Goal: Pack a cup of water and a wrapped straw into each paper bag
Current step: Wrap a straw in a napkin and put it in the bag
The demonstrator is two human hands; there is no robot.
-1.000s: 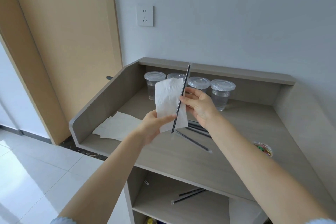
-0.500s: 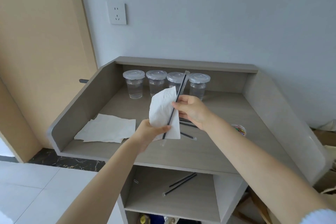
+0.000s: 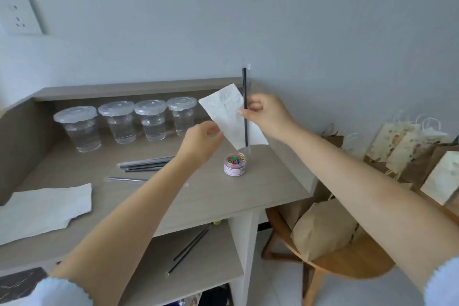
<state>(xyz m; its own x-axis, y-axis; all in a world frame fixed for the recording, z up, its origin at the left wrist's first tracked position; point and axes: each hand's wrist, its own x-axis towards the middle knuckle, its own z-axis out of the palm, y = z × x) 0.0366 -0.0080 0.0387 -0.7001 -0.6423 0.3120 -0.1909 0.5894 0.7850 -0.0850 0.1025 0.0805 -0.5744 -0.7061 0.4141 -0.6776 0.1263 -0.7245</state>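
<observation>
My right hand (image 3: pixel 267 117) pinches a black straw (image 3: pixel 245 87) in a clear wrapper, held upright, together with the upper edge of a white napkin (image 3: pixel 229 117). My left hand (image 3: pixel 198 144) pinches the napkin's lower left edge. Both hands are raised above the desk (image 3: pixel 198 194). Several lidded clear cups of water (image 3: pixel 151 120) stand in a row at the back of the desk. More wrapped straws (image 3: pixel 146 164) lie on the desk under my left forearm. Paper bags (image 3: pixel 407 146) stand on the floor at the right.
A small jar of coloured paper clips (image 3: pixel 234 164) stands under the napkin. A stack of napkins (image 3: pixel 44 208) lies at the desk's left front. Two straws (image 3: pixel 191 246) lie on the lower shelf. A wooden stool (image 3: pixel 347 261) holding a brown paper bag (image 3: pixel 323 231) stands right of the desk.
My view has swung to the right, bringing the stool and paper bags into sight. Both hands with the straw and napkin have moved toward the desk's right end; the straw now stands upright.
</observation>
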